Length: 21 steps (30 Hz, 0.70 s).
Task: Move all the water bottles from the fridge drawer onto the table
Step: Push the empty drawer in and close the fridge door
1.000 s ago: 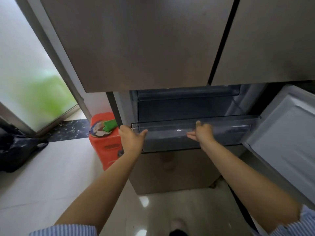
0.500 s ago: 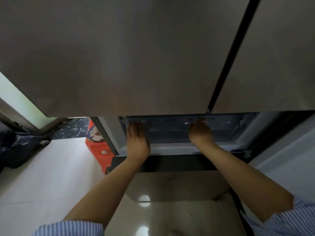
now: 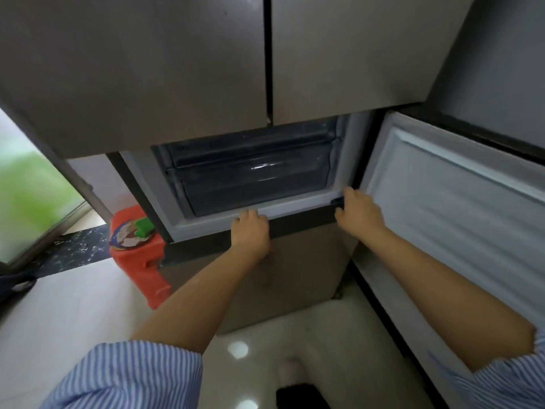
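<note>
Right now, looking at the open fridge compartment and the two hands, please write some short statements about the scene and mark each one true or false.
1. The fridge drawer is pushed in, inside the compartment. True.
2. The left hand holds a water bottle. False: it holds nothing and rests on the lower frame of the fridge opening.
3. The compartment door stands open on the right. True.
4. The right hand is inside the drawer. False: it is at the lower right corner of the opening, beside the door.
5. A red stool stands on the floor to the left of the fridge. True.
6. Water bottles show through the drawer front. False: none can be seen.
</note>
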Motion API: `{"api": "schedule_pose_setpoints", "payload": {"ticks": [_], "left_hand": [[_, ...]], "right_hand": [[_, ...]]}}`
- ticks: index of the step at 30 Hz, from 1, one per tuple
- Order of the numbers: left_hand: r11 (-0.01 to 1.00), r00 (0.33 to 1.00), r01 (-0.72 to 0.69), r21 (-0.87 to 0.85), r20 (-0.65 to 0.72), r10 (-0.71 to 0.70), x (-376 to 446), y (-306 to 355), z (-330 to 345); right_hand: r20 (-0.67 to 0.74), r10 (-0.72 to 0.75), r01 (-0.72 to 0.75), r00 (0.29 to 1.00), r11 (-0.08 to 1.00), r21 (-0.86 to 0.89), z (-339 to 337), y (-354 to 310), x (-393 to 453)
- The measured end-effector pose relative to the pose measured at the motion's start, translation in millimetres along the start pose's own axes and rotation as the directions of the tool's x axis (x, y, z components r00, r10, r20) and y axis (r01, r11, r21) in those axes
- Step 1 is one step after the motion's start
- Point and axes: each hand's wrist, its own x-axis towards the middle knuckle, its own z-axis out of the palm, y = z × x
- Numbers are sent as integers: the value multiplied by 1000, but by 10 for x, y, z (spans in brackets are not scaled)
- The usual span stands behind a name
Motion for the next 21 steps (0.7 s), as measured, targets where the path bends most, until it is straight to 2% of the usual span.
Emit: {"api": "schedule_pose_setpoints", "payload": {"ticks": [5, 12, 14, 16, 18, 21], "left_hand": [[969, 969, -243, 33, -43, 244, -400, 945, -250], [866, 854, -499, 27, -158, 496, -900, 2485, -726], [837, 819, -545, 41, -189, 542, -1063, 2901, -800], [799, 765, -591, 108, -238, 598, -1215, 3311, -845], [782, 734, -610, 128, -280, 618, -1367, 3683, -860], [805, 761, -593, -7, -333, 557, -1575, 4130, -816]], "right_hand": [[-164, 114, -139, 980, 978, -153, -809, 881, -856], [-434, 187, -332, 881, 899, -287, -1977, 2293, -1924], [-414, 279, -416, 867, 861, -291, -2134, 2712, -2186], [-308, 418, -502, 855, 816, -286, -2239, 3087, -2407], [-189, 495, -529, 848, 810, -253, -2314, 3366, -2543], [-95, 379, -390, 921, 903, -178, -2334, 3603, -2662]]}}
